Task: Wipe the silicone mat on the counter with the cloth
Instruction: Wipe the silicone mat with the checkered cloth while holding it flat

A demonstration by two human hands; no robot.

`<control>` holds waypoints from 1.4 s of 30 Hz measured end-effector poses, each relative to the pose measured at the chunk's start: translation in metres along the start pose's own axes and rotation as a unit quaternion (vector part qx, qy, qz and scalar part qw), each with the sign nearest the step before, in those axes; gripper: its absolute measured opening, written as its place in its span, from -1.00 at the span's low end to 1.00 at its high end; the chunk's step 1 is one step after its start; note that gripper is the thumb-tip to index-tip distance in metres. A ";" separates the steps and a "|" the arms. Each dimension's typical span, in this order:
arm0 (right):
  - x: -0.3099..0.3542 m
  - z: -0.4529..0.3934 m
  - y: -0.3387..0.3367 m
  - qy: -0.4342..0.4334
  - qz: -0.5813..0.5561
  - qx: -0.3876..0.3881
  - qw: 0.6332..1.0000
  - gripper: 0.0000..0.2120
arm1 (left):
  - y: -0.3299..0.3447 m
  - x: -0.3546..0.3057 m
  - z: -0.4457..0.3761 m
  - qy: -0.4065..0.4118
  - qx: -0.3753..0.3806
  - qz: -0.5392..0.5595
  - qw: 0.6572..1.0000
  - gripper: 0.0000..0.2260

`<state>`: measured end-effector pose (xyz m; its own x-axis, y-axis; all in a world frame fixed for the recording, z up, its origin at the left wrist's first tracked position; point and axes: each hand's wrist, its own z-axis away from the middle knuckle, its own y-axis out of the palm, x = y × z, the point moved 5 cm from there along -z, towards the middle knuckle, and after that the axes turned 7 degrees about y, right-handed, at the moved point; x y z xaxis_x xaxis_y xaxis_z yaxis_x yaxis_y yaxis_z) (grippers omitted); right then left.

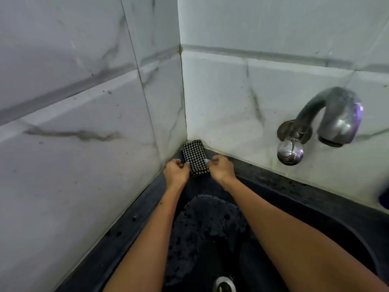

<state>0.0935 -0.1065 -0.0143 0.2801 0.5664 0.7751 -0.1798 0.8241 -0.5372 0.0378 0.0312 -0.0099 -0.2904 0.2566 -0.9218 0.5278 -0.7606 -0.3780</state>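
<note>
Fingers of both hands are curled and pinching the checked cloth (195, 158) at its near corners: the left hand (176, 170) holds its 8 o'clock corner, the right hand (222, 167) its 4 o'clock corner. The folded cloth lies in the corner where the two tiled walls (84, 127) meet, at 12 o'clock from the hands, on the dark worktop (273, 180). The silicone mat (208, 224), dark and perforated with a scalloped edge, sits at 6 o'clock from the cloth, between the forearms; whether it rests on the worktop or partly over the sink basin (357, 239) I cannot tell. A chrome tap (328, 121) juts from the wall at 2 o'clock.

Judging from this, wiping has not begun. The risk is that the cloth, held only by its corners, unfolds or slips as it is lifted. A light mat could also slide or bunch under the wipe if nothing steadies it.
</note>
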 end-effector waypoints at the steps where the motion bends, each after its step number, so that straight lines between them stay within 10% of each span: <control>1: 0.001 -0.005 0.005 -0.003 -0.004 -0.009 1.000 -0.58 | 0.003 0.000 -0.005 0.000 -0.006 -0.004 1.000 -0.67; 6: 0.002 -0.016 0.021 0.048 -0.094 -0.018 0.994 -0.49 | 0.014 0.005 -0.016 -0.029 -0.042 0.001 0.999 -0.69; 13: 0.002 0.014 0.007 0.141 -0.330 0.079 0.930 -0.94 | 0.015 -0.001 0.014 -0.127 -0.018 0.189 0.973 -0.92; 19: -0.021 0.084 -0.035 0.133 -0.451 0.154 0.869 -0.66 | 0.011 -0.043 0.093 -0.128 0.056 0.311 0.940 -0.80; 27: -0.118 0.225 -0.146 0.061 -0.461 0.183 0.866 -0.84 | 0.040 -0.068 0.283 -0.115 0.120 0.288 0.943 -0.83; 37: -0.286 0.374 -0.282 0.045 -0.569 0.069 0.818 -0.67 | 0.143 -0.051 0.506 -0.134 0.286 0.239 0.918 -0.87; 42: -0.372 0.434 -0.338 0.102 -0.532 -0.020 0.840 -0.57 | 0.171 -0.024 0.588 0.007 0.303 0.080 0.950 -0.88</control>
<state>-0.3595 -0.5907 0.0233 0.4190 -0.5083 0.7524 0.3050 0.8593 0.4107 -0.3339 -0.4557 -0.0019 -0.2320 0.1133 -0.9661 0.0067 -0.9930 -0.1180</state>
